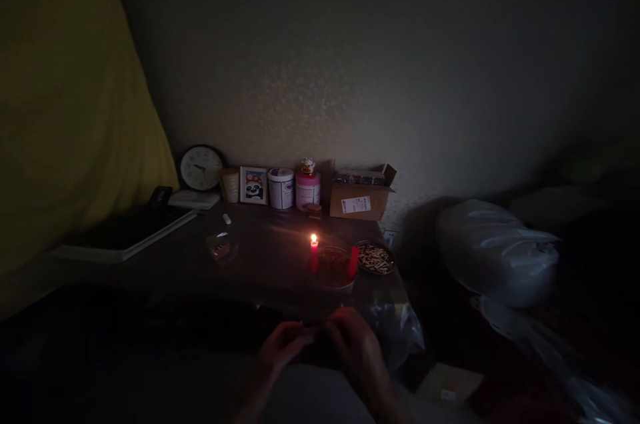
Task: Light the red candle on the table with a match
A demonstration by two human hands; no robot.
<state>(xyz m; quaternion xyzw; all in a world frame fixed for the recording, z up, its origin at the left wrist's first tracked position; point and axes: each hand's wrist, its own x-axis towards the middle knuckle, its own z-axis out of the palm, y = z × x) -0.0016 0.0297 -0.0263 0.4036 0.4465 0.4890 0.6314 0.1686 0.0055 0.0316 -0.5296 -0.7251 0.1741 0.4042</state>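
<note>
A lit red candle (314, 257) stands upright on the dark table (270, 264), beside a round dish (336, 271). Another red piece (353, 263) sits at the dish's right edge, next to a round container of many small sticks (376, 258). Below the table's front edge, my left hand (286, 344) has its fingers pressed together around something small and dim. Close on its right, my right hand (357, 347) is closed too, slightly blurred; what lies between its fingertips is too dark to make out.
Along the wall stand a clock (201, 168), a panda picture (253, 185), a white tub (281, 189), a pink tub (307, 192) and a cardboard box (361, 201). A small clear packet (220, 247) lies left. White bags (500, 251) sit right of the table.
</note>
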